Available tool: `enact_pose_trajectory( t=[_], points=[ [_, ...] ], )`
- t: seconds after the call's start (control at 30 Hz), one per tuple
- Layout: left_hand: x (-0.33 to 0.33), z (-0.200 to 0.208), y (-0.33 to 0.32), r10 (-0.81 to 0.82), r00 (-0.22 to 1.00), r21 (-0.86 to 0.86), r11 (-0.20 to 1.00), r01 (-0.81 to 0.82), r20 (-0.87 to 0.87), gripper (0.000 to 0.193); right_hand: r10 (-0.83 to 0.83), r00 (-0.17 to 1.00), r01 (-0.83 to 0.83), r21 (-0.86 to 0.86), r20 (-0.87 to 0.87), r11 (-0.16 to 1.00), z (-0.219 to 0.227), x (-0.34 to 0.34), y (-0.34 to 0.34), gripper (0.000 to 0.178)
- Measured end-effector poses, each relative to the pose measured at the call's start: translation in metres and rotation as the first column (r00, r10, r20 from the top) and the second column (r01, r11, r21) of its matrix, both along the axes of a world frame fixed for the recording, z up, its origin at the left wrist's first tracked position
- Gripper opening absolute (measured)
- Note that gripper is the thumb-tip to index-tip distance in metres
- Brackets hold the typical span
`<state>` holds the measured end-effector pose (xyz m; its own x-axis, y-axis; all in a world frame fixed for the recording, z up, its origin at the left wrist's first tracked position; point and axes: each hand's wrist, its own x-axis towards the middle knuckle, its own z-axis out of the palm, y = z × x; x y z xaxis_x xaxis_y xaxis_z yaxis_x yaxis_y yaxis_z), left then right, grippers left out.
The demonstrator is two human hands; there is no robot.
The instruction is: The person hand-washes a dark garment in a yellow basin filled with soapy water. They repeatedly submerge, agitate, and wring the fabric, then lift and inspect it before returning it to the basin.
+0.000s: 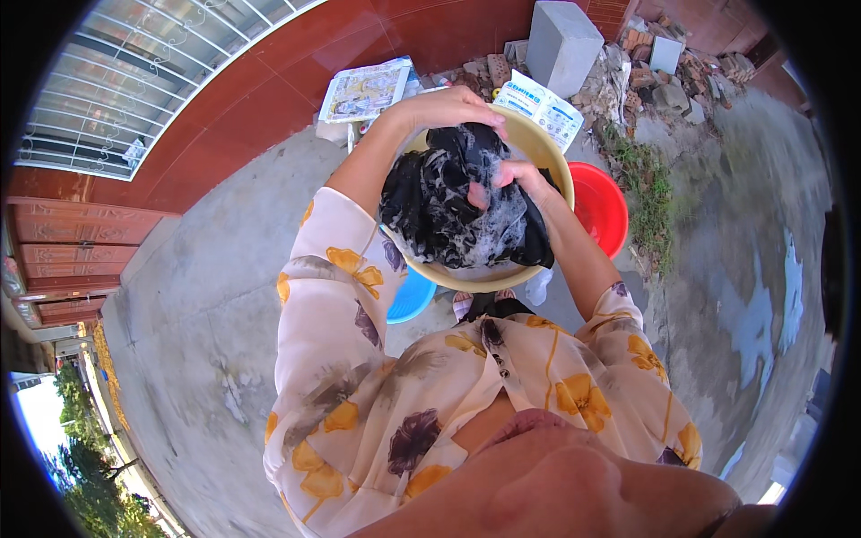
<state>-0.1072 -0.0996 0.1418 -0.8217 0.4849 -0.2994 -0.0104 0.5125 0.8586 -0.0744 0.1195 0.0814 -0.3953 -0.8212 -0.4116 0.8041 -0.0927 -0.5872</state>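
A wet black garment (430,197), streaked with white suds, is bunched up in a wide yellow basin (538,139) in front of me. My left hand (457,109) is at the far side of the basin, its fingers curled down over the top of the cloth. My right hand (520,177) grips a foamy fold near the middle, some of its fingers hidden by cloth and suds. Soapy water shows at the basin's near edge, under the garment.
A red basin (599,208) stands to the right, and a blue basin (413,296) sits partly hidden at the left. Behind are a printed white carton (543,109), a flat patterned box (363,90), a grey block (563,45) and brick rubble (668,90) by the red tiled wall (296,81).
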Motion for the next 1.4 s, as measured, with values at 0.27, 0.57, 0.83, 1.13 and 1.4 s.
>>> enact_pose_trajectory(
  t=[0.27,0.57,0.83,1.13,1.4],
  points=[
    [0.053,-0.072,0.053,-0.032,0.990,0.987,-0.081,-0.141,0.139,0.097,0.076,0.996,-0.049,-0.480,0.038,0.876,-0.037,-0.002,-0.004,0.080],
    [0.038,-0.032,0.044,0.160,0.946,0.947,0.109,-0.301,0.282,0.019,0.058,0.992,-0.087,-0.279,-0.110,0.956,0.005,0.004,0.005,0.069],
    [0.030,-0.023,0.020,0.579,0.697,0.528,0.468,-0.709,0.423,0.020,-0.029,0.884,0.066,0.065,-0.467,0.996,-0.014,-0.002,-0.041,0.033],
    [0.010,-0.056,0.047,0.639,0.687,-0.051,0.718,-0.694,-0.345,0.032,-0.236,0.703,0.420,0.125,-0.671,0.899,-0.075,0.002,-0.074,0.041],
    [0.028,-0.074,0.059,0.638,0.489,0.036,0.629,-0.776,-0.595,0.032,-0.192,0.595,0.506,0.178,-0.781,0.844,-0.098,0.007,-0.078,0.043]
  ],
)
